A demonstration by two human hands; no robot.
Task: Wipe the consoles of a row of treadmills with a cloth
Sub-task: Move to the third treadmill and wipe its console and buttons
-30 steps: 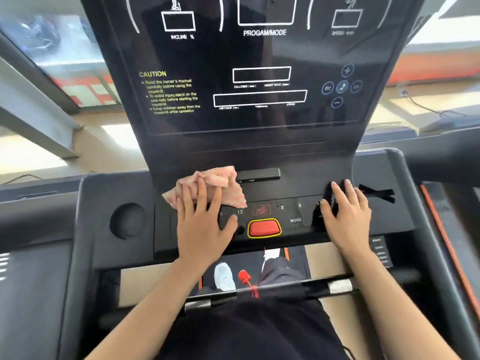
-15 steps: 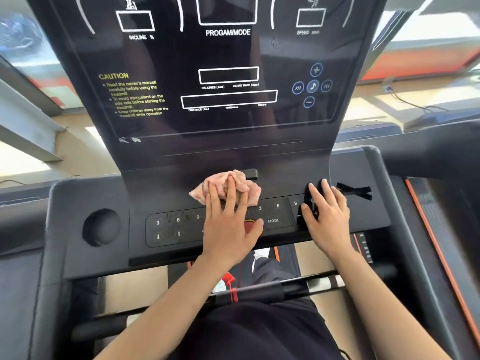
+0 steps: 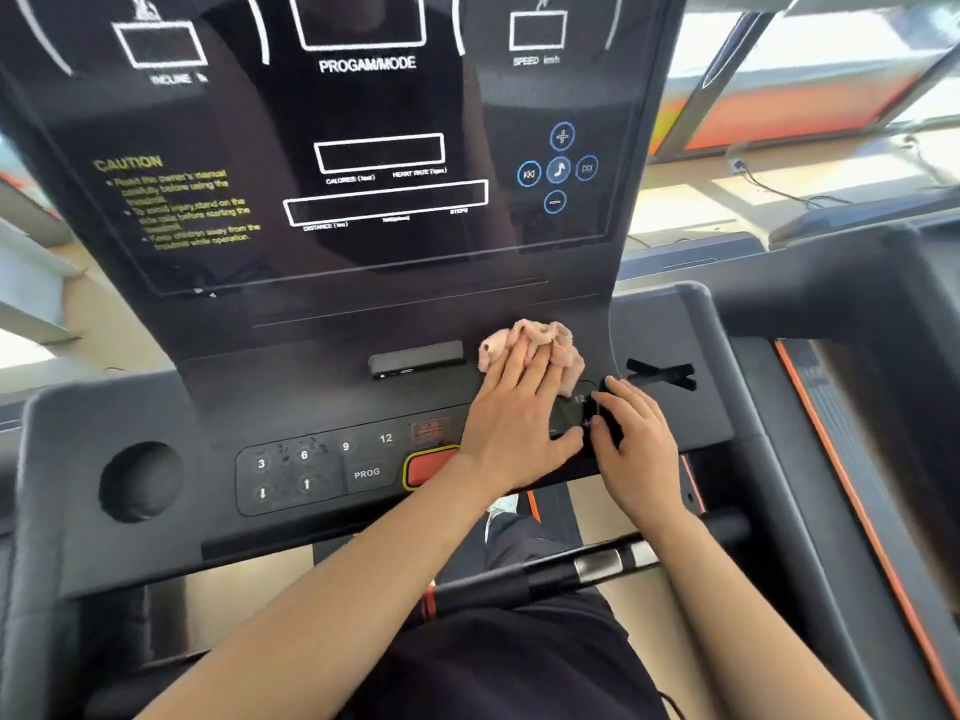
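Left hand (image 3: 511,413) lay flat, pressing the pink cloth (image 3: 535,345) onto the right end of the console (image 3: 311,392), not clenched; right hand (image 3: 631,439) rested open beside it, grasping nothing. Cloth looked soft, light, bunchy, best pinned under a flat palm. Console hard, smooth, smudged near the buttons (image 3: 291,472); bright windows (image 3: 810,96) behind

Pink cloth (image 3: 540,345) lies bunched on the dark treadmill console (image 3: 311,397); right of the red button (image 3: 428,467).
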